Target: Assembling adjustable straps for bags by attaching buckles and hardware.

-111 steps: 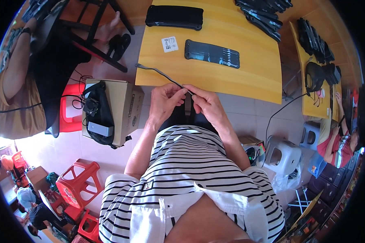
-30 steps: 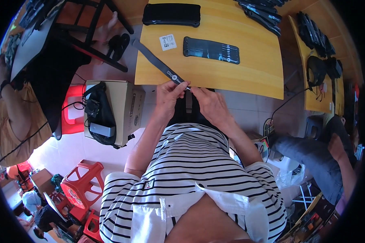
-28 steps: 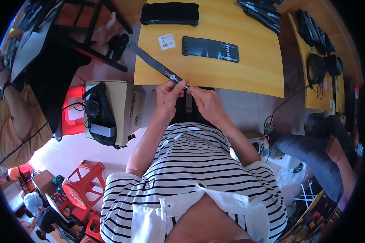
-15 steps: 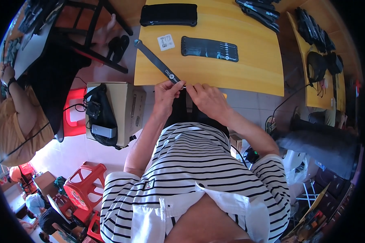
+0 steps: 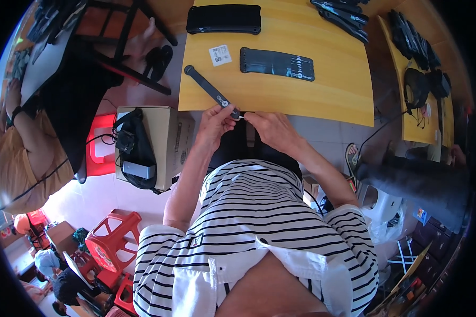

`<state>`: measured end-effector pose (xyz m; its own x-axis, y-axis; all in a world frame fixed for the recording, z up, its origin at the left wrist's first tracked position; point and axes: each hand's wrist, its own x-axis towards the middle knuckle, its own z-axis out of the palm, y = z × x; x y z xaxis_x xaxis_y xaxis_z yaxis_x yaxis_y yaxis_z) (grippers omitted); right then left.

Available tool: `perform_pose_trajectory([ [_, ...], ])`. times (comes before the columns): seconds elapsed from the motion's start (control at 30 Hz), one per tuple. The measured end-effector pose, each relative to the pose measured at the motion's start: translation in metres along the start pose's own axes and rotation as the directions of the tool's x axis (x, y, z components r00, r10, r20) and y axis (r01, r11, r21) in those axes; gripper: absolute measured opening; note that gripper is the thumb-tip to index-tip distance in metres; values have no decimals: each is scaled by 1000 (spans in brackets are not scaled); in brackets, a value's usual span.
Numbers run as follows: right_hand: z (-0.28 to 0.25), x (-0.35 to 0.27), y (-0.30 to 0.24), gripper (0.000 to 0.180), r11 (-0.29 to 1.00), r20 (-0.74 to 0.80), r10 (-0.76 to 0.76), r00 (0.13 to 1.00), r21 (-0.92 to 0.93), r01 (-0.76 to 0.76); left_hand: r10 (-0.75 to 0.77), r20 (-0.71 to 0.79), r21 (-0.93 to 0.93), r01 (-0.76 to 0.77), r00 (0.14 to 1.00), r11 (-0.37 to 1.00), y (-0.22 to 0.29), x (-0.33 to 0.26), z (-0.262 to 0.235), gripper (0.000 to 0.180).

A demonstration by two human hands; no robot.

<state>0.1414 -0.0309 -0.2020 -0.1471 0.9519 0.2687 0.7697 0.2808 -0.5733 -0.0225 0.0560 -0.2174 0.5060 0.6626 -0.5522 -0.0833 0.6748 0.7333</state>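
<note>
A flat dark grey strap [image 5: 205, 86] with a rounded far end slants over the near edge of the yellow table [image 5: 336, 95]. Its near end is pinched between the fingers of my left hand [image 5: 214, 126]. My right hand [image 5: 274, 130], just beside it, has its fingertips closed on a small shiny piece [image 5: 241, 117] at that end, too small to make out. Beyond my hands a flat black panel [image 5: 275, 63] with a row of white marks lies on the table, next to a white printed label [image 5: 220, 55].
A padded black pouch [image 5: 223, 19] rests at the table's far left, and several dark pieces [image 5: 341, 21] are heaped far right. Left of me stands a cardboard box [image 5: 166, 142] carrying a black bag [image 5: 135, 142]. Other people sit at the left; red stools [image 5: 113, 240] stand behind.
The strap's far end has swung slightly nearer. My fingertips have drawn a little apart, so more of the shiny piece shows. The whole view has shifted slightly.
</note>
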Motion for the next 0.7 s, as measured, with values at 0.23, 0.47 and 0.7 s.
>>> perform_pose_trajectory([
  [0.23, -6, -4, -9, 24, 912, 71, -57, 996, -402, 81, 160, -38, 128, -154, 986, 980, -10, 3, 5, 13],
  [0.47, 12, -4, 10, 14, 992, -27, -37, 999, 119, 40, 282, -68, 242, -258, 957, 935, -16, 3, 13, 16],
  [0.7, -4, -5, 15, 21, -428, 799, 33, 600, 554, -714, 354, -51, 266, -329, 934, 906, -17, 1, 18, 14],
])
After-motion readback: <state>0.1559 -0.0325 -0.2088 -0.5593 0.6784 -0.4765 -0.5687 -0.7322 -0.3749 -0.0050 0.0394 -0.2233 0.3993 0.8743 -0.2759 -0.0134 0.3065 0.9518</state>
